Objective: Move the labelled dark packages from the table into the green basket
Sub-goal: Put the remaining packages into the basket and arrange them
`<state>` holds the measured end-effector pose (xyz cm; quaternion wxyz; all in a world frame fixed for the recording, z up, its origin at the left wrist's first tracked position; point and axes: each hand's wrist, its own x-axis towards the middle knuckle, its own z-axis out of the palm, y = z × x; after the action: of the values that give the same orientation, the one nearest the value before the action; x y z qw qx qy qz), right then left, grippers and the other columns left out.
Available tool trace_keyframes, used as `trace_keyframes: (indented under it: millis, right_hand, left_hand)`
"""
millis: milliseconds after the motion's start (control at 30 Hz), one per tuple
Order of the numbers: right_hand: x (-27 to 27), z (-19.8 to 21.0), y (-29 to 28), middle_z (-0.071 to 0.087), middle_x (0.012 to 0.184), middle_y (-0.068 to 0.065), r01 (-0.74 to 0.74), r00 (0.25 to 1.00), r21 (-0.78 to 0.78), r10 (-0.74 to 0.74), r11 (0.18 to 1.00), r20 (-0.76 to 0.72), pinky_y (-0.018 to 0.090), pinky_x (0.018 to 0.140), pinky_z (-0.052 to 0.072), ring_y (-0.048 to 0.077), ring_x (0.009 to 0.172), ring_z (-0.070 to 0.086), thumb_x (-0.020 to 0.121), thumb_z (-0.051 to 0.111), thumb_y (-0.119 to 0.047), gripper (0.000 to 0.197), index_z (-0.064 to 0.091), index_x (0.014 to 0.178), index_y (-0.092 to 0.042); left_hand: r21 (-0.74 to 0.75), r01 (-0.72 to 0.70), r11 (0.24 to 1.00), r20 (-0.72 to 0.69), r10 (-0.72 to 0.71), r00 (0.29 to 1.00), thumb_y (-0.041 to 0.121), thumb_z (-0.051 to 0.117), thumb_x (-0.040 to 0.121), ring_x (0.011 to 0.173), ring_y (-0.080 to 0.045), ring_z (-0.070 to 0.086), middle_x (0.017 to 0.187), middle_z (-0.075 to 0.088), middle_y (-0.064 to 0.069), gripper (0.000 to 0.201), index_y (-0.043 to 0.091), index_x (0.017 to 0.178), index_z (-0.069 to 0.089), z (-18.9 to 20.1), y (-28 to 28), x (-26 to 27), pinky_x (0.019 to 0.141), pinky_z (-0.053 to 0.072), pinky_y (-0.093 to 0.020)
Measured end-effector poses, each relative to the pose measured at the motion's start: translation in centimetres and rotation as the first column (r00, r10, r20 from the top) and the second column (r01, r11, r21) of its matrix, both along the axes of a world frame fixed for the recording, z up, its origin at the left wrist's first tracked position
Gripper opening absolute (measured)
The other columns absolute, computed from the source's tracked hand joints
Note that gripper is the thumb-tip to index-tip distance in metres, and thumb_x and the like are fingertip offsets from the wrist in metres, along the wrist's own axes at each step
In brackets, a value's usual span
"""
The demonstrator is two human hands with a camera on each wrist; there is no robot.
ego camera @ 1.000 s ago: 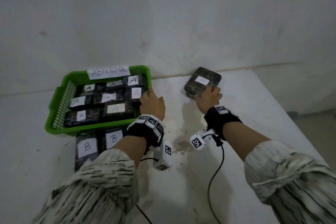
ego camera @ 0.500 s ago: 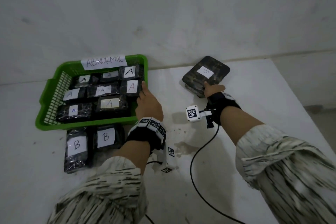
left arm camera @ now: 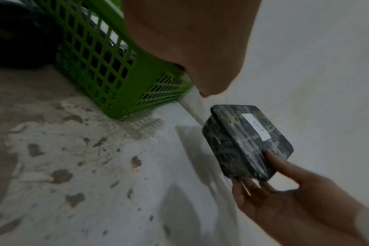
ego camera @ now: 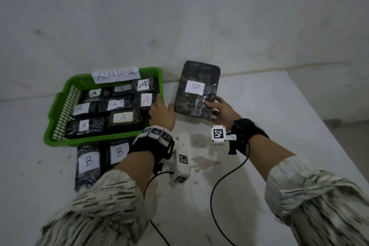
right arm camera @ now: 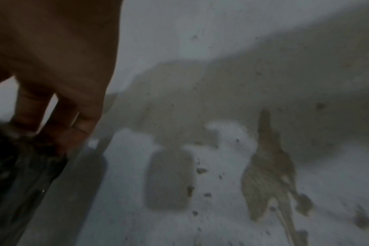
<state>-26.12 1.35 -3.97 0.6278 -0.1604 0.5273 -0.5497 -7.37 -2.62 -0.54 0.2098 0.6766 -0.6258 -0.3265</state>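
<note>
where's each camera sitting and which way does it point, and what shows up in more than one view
head: worn on the head, looking down at the table; shows both forearms, the left hand at the green basket, and the right hand holding a package marked B.
left wrist: under the left palm, looking across the table at the basket wall and the held package.
right wrist: beside the right fingers, looking at blurred, stained table.
shared: package, basket and right hand show in the head and left wrist views.

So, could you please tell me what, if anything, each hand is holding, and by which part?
The right hand holds the B-labelled package by its near corner, thumb on top. The left hand rests on the green basket rim, holding nothing.
</note>
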Motion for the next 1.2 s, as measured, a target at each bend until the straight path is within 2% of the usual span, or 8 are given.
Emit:
trace_keyframes:
  millis: [100,233,300,400,500,667,867,1200]
  right_hand:
    - [1.3,1.8,1.9,0.065,0.099,0.001,-0.222,0.973,-0.049,0.218,0.974,-0.076,0.029,0.079,0.052,0.016,0.088,0.063,0.089,0.056,0.0,0.041,0.056,0.123,-0.024]
    - [3.5,3.7,3.7,0.063,0.104,0.005,-0.407,0.91,-0.047,0.4,0.912,-0.103,0.03,0.077,0.052,0.019,0.092,0.062,0.076,0.061,0.008,0.057,0.054,0.122,-0.025]
    - [5.0,4.8,4.3,0.064,0.105,0.004,-0.453,0.883,-0.016,0.446,0.891,-0.149,0.032,0.078,0.052,0.02,0.095,0.06,0.071,0.063,0.0,0.057,0.054,0.122,-0.024]
    - [7.7,6.5,4.5,0.062,0.116,0.006,-0.441,0.87,-0.027,0.42,0.897,-0.257,0.032,0.087,0.048,0.024,0.105,0.058,0.08,0.065,-0.03,0.053,0.054,0.131,-0.019]
    - [10.4,8.1,4.1,0.065,0.124,0.004,-0.339,0.924,-0.11,0.309,0.934,-0.225,0.033,0.1,0.047,0.024,0.118,0.06,0.094,0.045,-0.054,0.054,0.056,0.132,-0.018]
    - [14.1,9.3,3.5,0.07,0.116,0.007,-0.125,0.968,-0.202,0.075,0.971,-0.239,0.035,0.093,0.053,0.022,0.107,0.067,0.094,0.044,-0.057,0.058,0.059,0.128,-0.013]
    - [17.0,9.9,3.5,0.073,0.106,0.008,-0.031,0.973,-0.224,-0.022,0.974,-0.231,0.021,0.066,0.057,0.017,0.09,0.072,0.095,0.051,-0.047,0.048,0.062,0.121,-0.009]
    - [17.9,10.6,3.9,0.072,0.105,0.014,0.002,0.978,-0.255,-0.054,0.967,-0.199,0.026,0.072,0.057,0.024,0.088,0.071,0.092,0.061,-0.032,0.039,0.065,0.116,-0.002]
  left_hand:
    - [-0.082,-0.054,0.995,-0.276,0.03,0.961,0.037,0.034,0.1,0.137,-0.029,0.028,0.148,0.031,-0.013,0.048,0.017,0.143,0.035,1.1,-0.5,1.1,0.113,0.025,-0.042]
    - [-0.057,0.042,0.997,-0.645,-0.069,0.761,0.04,0.031,0.101,0.134,-0.018,0.036,0.147,0.037,-0.003,0.049,0.018,0.144,0.031,3.7,0.8,3.1,0.108,0.027,-0.027]
    - [-0.047,0.105,0.993,-0.648,-0.111,0.754,0.041,0.038,0.098,0.13,-0.016,0.04,0.14,0.044,0.001,0.051,0.018,0.144,0.032,4.2,1.2,4.3,0.106,0.029,-0.027]
    - [-0.063,0.123,0.99,-0.653,-0.134,0.745,0.036,0.053,0.093,0.119,-0.019,0.053,0.123,0.057,0.0,0.048,0.015,0.135,0.044,4.3,1.5,6.1,0.109,0.037,-0.038]
    - [-0.047,0.12,0.992,-0.69,-0.119,0.714,0.036,0.056,0.092,0.112,-0.018,0.059,0.122,0.061,-0.002,0.046,0.017,0.133,0.047,4.4,2.0,7.5,0.103,0.044,-0.041]
    - [-0.047,0.09,0.995,-0.759,-0.094,0.644,0.033,0.056,0.092,0.11,-0.02,0.06,0.122,0.06,-0.005,0.046,0.012,0.132,0.047,6.0,2.7,8.8,0.097,0.048,-0.036]
    - [-0.082,0.045,0.996,-0.746,-0.091,0.659,0.033,0.056,0.093,0.109,-0.025,0.061,0.118,0.063,-0.007,0.036,0.012,0.122,0.052,6.0,2.5,10.8,0.099,0.047,-0.044]
    - [-0.078,0.078,0.994,-0.742,-0.11,0.662,0.039,0.038,0.099,0.121,-0.022,0.052,0.133,0.053,-0.007,0.049,0.01,0.138,0.042,6.8,3.0,11.8,0.105,0.04,-0.036]
